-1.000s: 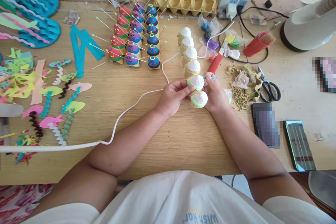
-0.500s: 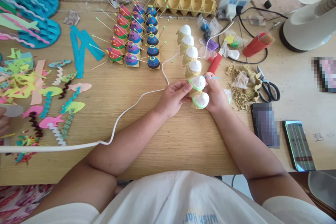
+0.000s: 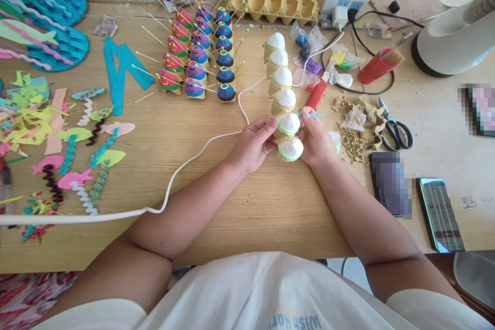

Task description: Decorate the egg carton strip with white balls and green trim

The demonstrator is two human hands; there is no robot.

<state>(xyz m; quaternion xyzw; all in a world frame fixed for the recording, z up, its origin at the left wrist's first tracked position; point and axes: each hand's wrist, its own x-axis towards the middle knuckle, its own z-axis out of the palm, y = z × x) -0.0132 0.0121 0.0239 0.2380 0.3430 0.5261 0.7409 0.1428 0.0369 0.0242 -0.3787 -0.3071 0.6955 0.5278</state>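
A strip of egg carton (image 3: 281, 106) with white-topped cups runs away from me over the table. My left hand (image 3: 253, 144) pinches its near end from the left, thumb by the second-nearest cup. Pale green bands edge the two nearest cups. My right hand (image 3: 317, 136) is closed at the strip's right side, holding a thin blue stick (image 3: 317, 115) between thumb and fingers; the stick's left end reaches the second-nearest cup. Whether the right fingers also support the strip underneath is hidden.
Painted egg-carton rows (image 3: 197, 54) with pins stand beyond my left hand. Paper fish and scraps (image 3: 73, 180) lie left. A white cable (image 3: 181, 162) crosses the table. On the right are scissors (image 3: 394, 126), a red knife handle (image 3: 317, 94), shavings (image 3: 351, 143) and phones (image 3: 441, 214).
The near end of the strip has shifted slightly left with my left hand, and its far end slightly right and away. A hand at the far left edge has left view.
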